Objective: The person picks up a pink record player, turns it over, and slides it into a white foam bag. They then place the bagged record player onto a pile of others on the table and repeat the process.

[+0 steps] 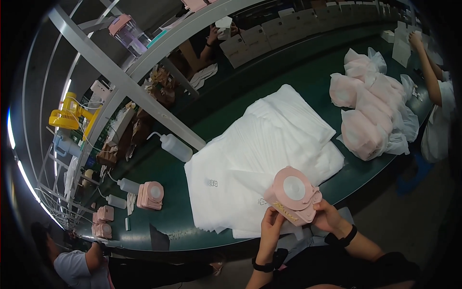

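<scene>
Between my two hands is a pink plastic device (284,192) with a round lid, a pale grey disc in its middle and gold lettering on its side. My left hand (272,225) grips its lower left edge, and my right hand (328,216) holds its right side near a small latch-like part. The device is tilted above the near edge of a thick stack of white plastic bags (255,144) lying on the green table. Some fingers are hidden behind the device.
Pink devices wrapped in clear bags (370,106) are heaped at the right. A white squeeze bottle (175,147) stands by a grey metal post (163,115). Another pink device (150,195) sits left. A co-worker's arm (428,72) reaches in at far right; another person (77,262) is lower left.
</scene>
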A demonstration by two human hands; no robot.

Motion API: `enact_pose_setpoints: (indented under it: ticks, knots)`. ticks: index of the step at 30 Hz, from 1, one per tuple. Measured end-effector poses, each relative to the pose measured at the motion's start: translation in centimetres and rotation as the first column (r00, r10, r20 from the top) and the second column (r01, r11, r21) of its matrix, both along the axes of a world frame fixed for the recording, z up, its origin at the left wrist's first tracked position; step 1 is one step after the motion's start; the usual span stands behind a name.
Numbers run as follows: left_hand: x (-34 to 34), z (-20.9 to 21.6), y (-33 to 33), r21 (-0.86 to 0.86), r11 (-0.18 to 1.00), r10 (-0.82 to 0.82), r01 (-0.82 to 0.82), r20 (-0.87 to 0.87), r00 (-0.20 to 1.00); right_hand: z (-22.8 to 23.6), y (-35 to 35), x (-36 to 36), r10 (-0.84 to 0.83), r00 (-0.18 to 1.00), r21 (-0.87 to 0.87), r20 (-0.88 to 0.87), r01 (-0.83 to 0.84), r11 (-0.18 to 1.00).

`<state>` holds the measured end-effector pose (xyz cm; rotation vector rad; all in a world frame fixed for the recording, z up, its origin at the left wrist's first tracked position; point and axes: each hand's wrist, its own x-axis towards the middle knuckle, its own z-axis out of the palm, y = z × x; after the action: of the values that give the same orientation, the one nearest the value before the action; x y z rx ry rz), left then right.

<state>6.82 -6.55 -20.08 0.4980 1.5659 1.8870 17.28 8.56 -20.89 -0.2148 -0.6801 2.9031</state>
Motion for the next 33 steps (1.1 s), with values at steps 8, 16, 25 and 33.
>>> enact_pose_setpoints:
  ticks: [8, 16, 25, 33]
  knots:
    - [0.1, -2.2, -0.5, -0.035, 0.999, 0.005, 0.002, 0.211, 0.978, -0.4, -0.4, 0.6, 0.076, 0.997, 0.013, 0.009, -0.076, 0.997]
    - [-0.9, -2.0, 0.6, 0.221, 0.966, 0.078, -0.138, 0.258, 0.963, -0.8, 0.3, -0.3, 0.114, 0.993, -0.057, -0.016, -0.115, 0.992]
    - [-2.3, -2.0, -0.5, 0.255, 0.959, 0.052, -0.121, 0.262, 0.964, -1.5, 1.1, -0.7, 0.023, 0.999, -0.054, 0.023, -0.022, 0.998]
    - [-1.0, -1.5, 0.5, 0.014, 1.000, 0.018, -0.018, 0.021, 1.000, -3.3, 0.4, -1.3, 0.112, 0.993, -0.191, -0.039, -0.118, 0.974]
